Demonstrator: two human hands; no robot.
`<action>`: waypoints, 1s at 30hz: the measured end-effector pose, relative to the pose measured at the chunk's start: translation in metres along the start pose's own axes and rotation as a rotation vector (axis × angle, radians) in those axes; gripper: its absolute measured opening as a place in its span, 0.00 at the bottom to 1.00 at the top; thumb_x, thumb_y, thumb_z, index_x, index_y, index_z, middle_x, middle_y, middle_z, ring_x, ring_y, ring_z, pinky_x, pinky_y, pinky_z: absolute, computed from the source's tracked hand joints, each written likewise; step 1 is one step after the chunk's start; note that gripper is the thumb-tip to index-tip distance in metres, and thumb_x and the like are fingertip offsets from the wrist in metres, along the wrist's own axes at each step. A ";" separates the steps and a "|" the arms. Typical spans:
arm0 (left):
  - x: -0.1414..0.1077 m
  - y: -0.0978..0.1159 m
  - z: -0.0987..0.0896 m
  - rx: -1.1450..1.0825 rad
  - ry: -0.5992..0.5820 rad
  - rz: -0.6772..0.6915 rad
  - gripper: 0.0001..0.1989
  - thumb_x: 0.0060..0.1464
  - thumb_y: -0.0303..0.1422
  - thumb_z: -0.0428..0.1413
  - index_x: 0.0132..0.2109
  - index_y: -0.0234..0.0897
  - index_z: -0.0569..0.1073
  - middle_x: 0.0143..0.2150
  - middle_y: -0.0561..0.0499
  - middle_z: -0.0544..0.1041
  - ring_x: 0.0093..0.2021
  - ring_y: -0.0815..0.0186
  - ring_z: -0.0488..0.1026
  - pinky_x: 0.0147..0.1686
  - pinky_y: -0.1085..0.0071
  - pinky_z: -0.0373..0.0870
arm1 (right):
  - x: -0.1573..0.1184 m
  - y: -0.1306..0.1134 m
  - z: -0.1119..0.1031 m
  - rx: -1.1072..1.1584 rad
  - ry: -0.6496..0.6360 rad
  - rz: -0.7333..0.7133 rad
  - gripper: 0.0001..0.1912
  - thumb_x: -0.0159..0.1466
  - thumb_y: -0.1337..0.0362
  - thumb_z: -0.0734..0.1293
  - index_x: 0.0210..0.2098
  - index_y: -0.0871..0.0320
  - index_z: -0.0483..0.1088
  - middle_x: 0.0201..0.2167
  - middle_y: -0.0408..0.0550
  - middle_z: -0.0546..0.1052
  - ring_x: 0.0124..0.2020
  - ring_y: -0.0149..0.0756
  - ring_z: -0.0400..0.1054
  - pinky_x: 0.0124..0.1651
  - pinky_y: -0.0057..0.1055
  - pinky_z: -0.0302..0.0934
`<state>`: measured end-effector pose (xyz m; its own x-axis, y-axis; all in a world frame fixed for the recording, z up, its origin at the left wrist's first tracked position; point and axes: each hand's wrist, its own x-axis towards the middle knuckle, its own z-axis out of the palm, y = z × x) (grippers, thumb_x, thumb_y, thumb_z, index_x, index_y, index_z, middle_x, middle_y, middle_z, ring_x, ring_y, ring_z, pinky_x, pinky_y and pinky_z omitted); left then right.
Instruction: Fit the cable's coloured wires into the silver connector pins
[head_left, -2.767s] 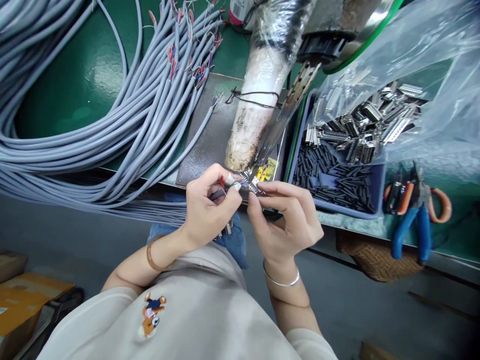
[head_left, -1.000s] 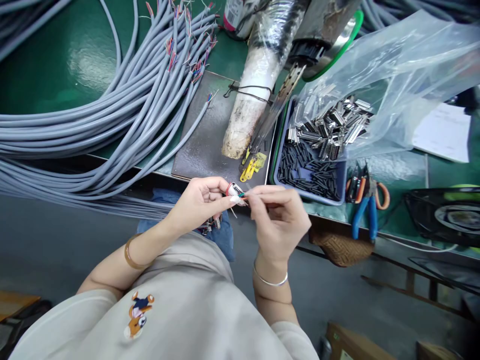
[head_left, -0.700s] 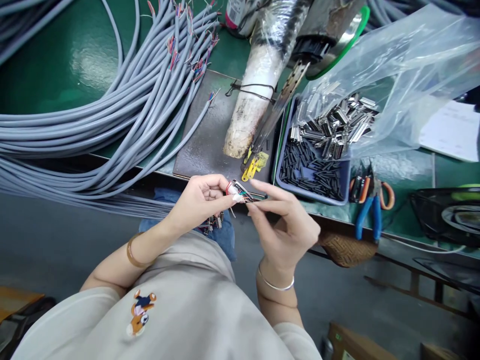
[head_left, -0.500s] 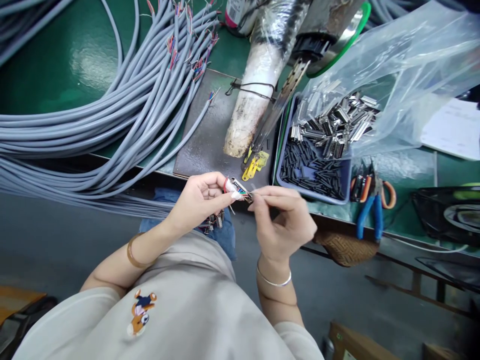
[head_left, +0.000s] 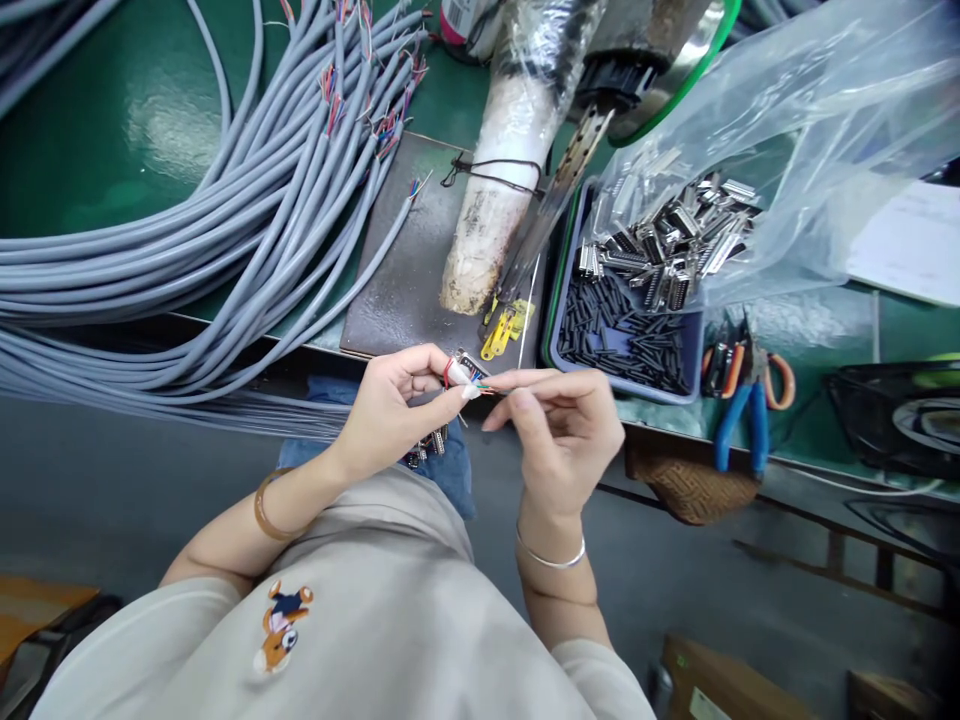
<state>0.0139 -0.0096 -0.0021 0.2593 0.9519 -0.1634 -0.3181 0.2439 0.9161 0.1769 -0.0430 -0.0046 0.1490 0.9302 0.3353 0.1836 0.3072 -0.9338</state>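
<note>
Green tbl (head_left: 172,120), grey flr (head_left: 480,560) below.

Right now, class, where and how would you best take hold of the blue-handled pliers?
Probably across both blue handles, from the person's side of the bench. They point that way and reach its near edge, while the metal head faces away, crowded by orange handles. Bringing the fingers around the outer sides should suit their narrow spread.
</note>
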 end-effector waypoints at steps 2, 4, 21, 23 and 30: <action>0.001 -0.001 -0.001 -0.022 0.016 0.006 0.15 0.44 0.33 0.74 0.31 0.34 0.75 0.29 0.52 0.80 0.24 0.76 0.70 0.22 0.81 0.65 | 0.002 0.002 0.000 -0.010 0.155 -0.054 0.06 0.70 0.66 0.68 0.37 0.55 0.67 0.34 0.39 0.81 0.21 0.25 0.73 0.22 0.25 0.67; 0.002 0.000 -0.002 -0.037 0.026 0.014 0.15 0.43 0.32 0.74 0.30 0.34 0.75 0.29 0.54 0.80 0.22 0.78 0.67 0.21 0.81 0.64 | 0.003 0.007 -0.001 -0.080 0.234 -0.114 0.05 0.70 0.66 0.69 0.38 0.55 0.69 0.35 0.40 0.80 0.24 0.28 0.75 0.25 0.27 0.70; 0.001 -0.001 0.002 0.124 0.044 0.014 0.12 0.45 0.32 0.72 0.30 0.34 0.76 0.30 0.52 0.78 0.30 0.72 0.73 0.33 0.77 0.74 | 0.003 0.004 0.000 -0.399 -0.077 -0.272 0.09 0.64 0.73 0.72 0.36 0.53 0.72 0.38 0.42 0.84 0.37 0.33 0.80 0.35 0.29 0.73; 0.001 -0.001 0.005 0.122 0.037 0.014 0.12 0.45 0.32 0.72 0.30 0.34 0.75 0.29 0.52 0.77 0.30 0.72 0.73 0.33 0.77 0.74 | 0.002 0.006 0.001 -0.390 -0.058 -0.275 0.09 0.65 0.74 0.72 0.37 0.53 0.72 0.35 0.41 0.82 0.35 0.31 0.78 0.35 0.28 0.72; 0.003 0.003 0.002 0.018 0.008 -0.013 0.15 0.45 0.35 0.73 0.31 0.34 0.75 0.30 0.51 0.79 0.28 0.73 0.74 0.30 0.78 0.73 | 0.009 0.013 -0.010 -0.260 0.372 -0.234 0.06 0.68 0.70 0.70 0.39 0.54 0.70 0.32 0.41 0.77 0.22 0.26 0.68 0.21 0.26 0.60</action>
<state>0.0157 -0.0062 0.0006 0.2564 0.9500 -0.1780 -0.2984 0.2530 0.9203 0.1902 -0.0327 -0.0127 0.4022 0.6938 0.5974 0.4819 0.3944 -0.7825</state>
